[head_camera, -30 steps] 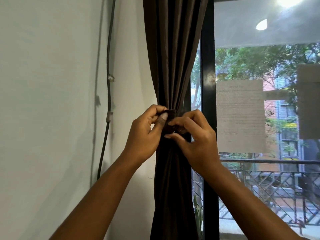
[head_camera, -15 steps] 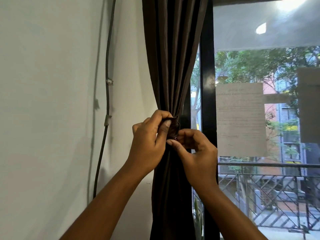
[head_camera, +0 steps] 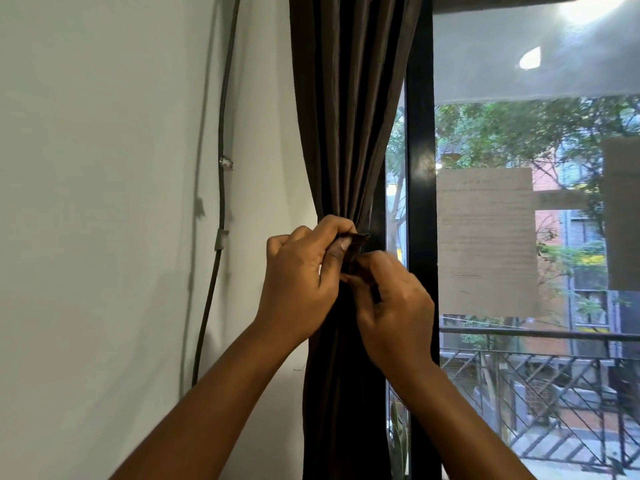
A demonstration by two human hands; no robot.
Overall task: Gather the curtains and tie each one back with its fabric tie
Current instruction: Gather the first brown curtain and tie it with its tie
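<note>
A dark brown curtain (head_camera: pixel 349 116) hangs gathered into a narrow bundle between a pale wall (head_camera: pixel 104 202) on the left and a black window frame (head_camera: pixel 419 150) on the right. At the pinched waist of the bundle sits the fabric tie (head_camera: pixel 356 252), a strip of the same dark cloth, and both hands meet right on it. The left hand (head_camera: pixel 298 282) comes in from the left with its fingers curled over the top of the tie and its thumb pressed against the tie's near face, so the cloth is pinched between thumb and forefinger. The right hand (head_camera: pixel 398 306) sits just below and to the right, touching the left hand, its fingers curled inward; a dark end of the tie shows between its thumb and fingers, held in a pinch, though the exact fingertips are hidden behind the knuckles. Below the hands the curtain falls straight down in tight folds. A dark cable (head_camera: pixel 221 202) runs down the wall, fixed by small clips. On the glass to the right is a taped paper sheet (head_camera: pixel 485 244), with a balcony railing (head_camera: pixel 554 375) and trees beyond it.
</note>
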